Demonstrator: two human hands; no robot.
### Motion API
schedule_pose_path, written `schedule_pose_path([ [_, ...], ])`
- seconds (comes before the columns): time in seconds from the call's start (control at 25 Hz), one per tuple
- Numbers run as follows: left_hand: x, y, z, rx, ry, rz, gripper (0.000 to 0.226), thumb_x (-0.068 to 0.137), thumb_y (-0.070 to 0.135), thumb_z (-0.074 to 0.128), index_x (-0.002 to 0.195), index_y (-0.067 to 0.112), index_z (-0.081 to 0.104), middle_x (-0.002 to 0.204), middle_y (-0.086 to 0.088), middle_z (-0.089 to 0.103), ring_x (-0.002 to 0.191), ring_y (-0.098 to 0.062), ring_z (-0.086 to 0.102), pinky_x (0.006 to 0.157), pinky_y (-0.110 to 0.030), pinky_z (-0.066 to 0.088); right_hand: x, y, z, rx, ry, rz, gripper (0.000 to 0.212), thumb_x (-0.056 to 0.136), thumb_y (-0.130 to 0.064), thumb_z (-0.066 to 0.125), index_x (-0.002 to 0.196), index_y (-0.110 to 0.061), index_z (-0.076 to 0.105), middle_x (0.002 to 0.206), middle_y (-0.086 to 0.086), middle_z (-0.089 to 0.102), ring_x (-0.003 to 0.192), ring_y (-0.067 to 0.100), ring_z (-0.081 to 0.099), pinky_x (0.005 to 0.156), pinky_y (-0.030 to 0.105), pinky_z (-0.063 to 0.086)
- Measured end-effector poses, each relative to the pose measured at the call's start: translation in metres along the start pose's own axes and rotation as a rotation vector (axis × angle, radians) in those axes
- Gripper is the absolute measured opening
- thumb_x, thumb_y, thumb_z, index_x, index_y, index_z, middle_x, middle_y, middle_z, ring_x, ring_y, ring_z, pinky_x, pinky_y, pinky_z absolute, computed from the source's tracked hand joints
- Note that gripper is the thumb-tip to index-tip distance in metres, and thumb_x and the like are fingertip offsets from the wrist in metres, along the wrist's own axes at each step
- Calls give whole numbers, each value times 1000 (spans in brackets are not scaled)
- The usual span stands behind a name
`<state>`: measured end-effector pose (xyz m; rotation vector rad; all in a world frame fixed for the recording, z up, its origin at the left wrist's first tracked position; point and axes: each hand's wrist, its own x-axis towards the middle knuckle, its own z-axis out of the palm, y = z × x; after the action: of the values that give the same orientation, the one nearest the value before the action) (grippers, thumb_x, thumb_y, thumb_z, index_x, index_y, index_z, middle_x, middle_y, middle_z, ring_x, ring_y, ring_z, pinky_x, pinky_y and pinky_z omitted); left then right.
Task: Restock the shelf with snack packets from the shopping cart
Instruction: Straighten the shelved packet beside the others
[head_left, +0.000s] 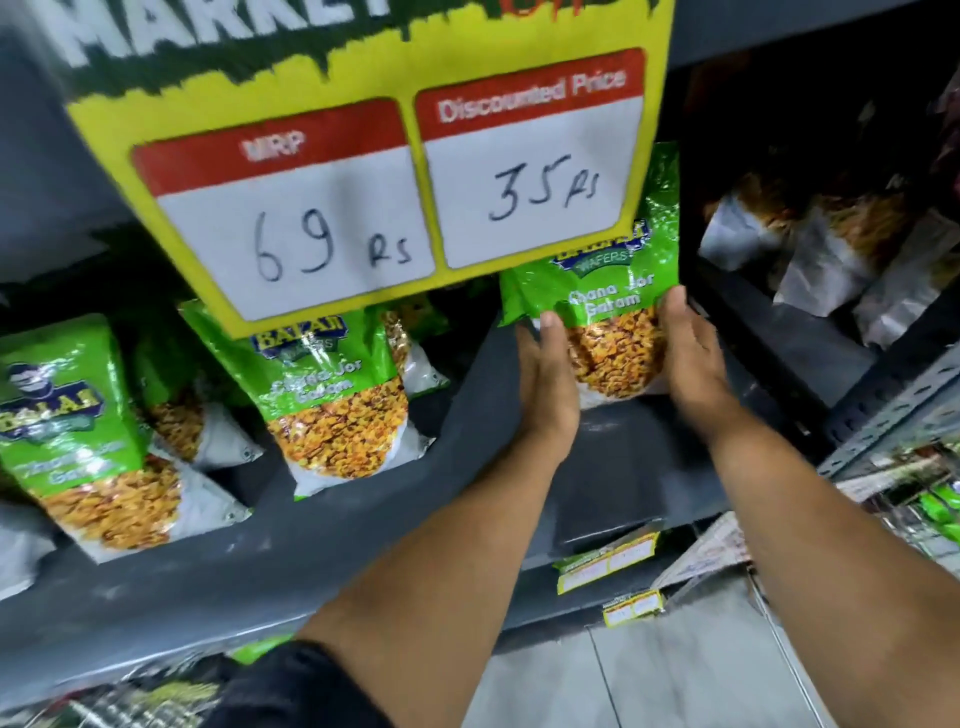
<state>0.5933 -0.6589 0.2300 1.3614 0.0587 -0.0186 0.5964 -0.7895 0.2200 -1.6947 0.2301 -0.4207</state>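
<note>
A green Chana Jor Garam snack packet (613, 332) stands upright at the right end of the grey shelf (363, 525). My left hand (548, 384) grips its left edge and my right hand (688, 358) grips its right edge. Its top is hidden behind a yellow price sign (363, 171). More of the same green packets stand on the shelf to the left, one in the middle (337, 395) and one at the far left (78, 431). The shopping cart (930, 509) shows only as a wire corner at the right edge.
The hanging sign reads 69 Rs and 35 Rs and covers the upper shelf space. A dark neighbouring bay on the right holds silver-and-orange packets (831, 244). Yellow price tags (608, 561) sit on the shelf's front edge. Grey floor tiles (649, 675) lie below.
</note>
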Motion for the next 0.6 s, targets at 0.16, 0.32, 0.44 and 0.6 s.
schedule_pose_path([
  [0.16,-10,24,-2,195,-10,-7,121,51,98,29,144,20,32,154,-5,36,142,-20,32,119,-40,22,-3,-6,0,38,74,-54,37,93,-54,33,97,-41,67,96,-25,70,96,-16,59,94,14,46],
  [0.32,-68,34,-51,307,242,376,75,84,61,31,146,19,26,153,9,30,140,5,25,112,-9,18,-44,-12,28,-52,442,-587,31,93,-41,49,111,-17,55,112,0,58,104,24,53,94,32,42],
  [0.44,-97,42,-146,240,589,511,60,93,46,28,147,25,13,155,14,18,141,8,20,113,-9,17,-109,-31,105,44,-109,-459,24,89,-44,55,111,-35,58,111,-17,60,104,16,59,92,36,47],
  [0.6,-80,54,-225,190,728,55,61,97,52,24,147,17,23,158,3,20,145,-12,19,120,-29,11,-135,-41,177,192,-528,13,45,92,-48,46,133,-30,47,129,-13,55,124,3,47,101,22,35],
])
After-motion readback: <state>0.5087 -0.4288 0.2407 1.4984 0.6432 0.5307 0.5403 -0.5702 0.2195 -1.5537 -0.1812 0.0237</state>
